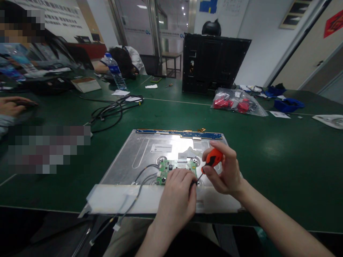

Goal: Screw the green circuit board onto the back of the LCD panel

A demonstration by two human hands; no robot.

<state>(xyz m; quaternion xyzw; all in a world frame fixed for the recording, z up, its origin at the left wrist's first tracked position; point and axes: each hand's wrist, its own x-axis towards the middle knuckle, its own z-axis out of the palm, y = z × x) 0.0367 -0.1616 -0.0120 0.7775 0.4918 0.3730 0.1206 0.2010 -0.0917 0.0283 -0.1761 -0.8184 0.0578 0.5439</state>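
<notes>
My right hand (227, 173) grips a screwdriver (214, 157) by its orange and black handle. The thin shaft slants down to the lower right corner of a green circuit board (174, 165). My left hand (178, 187) rests over the front of that board, fingers curled, with a dark bit by its fingertips that I cannot make out. Under the board lies a silver metal display panel (123, 162) with a blue strip board (160, 133) along its far edge. Grey cables (140, 189) run from the board's left side over a whitish film (120, 200) at the panel's near edge.
Black cables (112, 110) lie coiled at left. A clear bag of red parts (238, 102) sits before a black screen housing (214, 64). A water bottle (115, 73) stands farther back. Another person's hand (13, 106) is at far left; someone leans on the table behind.
</notes>
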